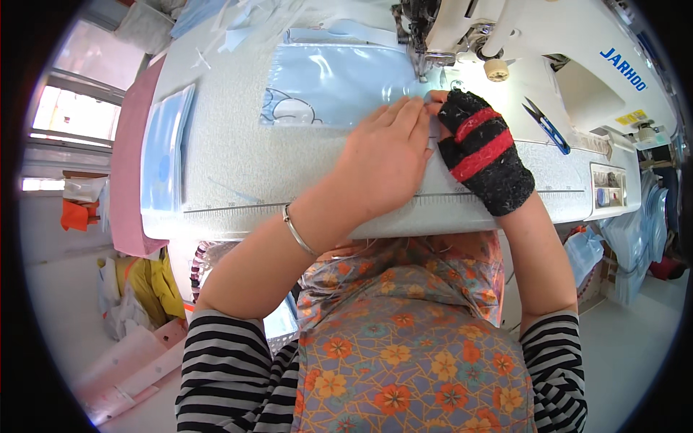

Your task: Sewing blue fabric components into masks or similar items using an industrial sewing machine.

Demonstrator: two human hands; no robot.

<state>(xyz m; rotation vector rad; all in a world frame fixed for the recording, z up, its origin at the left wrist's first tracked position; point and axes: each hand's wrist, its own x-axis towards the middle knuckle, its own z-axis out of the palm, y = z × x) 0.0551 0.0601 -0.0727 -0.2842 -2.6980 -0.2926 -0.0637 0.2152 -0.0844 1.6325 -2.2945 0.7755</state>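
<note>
A glossy light-blue plastic sheet (339,76) with a line-drawn figure at its lower left lies on the pale sewing table (238,162). My bare left hand (382,155), a bangle on its wrist, rests flat over the sheet's right part with fingers stretched. Against the sheet's right edge, my right hand (484,151) is closed, in a black fingerless glove with red stripes. Its fingertips pinch at that edge beside the left fingers and are partly hidden. Just beyond both hands stands the presser foot (421,71) of a white sewing machine (577,43), under a bright lamp.
Blue-handled thread snips (546,126) lie right of my gloved hand. A stack of folded blue plastic pieces (167,151) sits at the table's left end. Plastic scraps (253,22) lie at the back. A printed ruler (253,209) runs along the front edge; a small parts tray (608,189) is at right.
</note>
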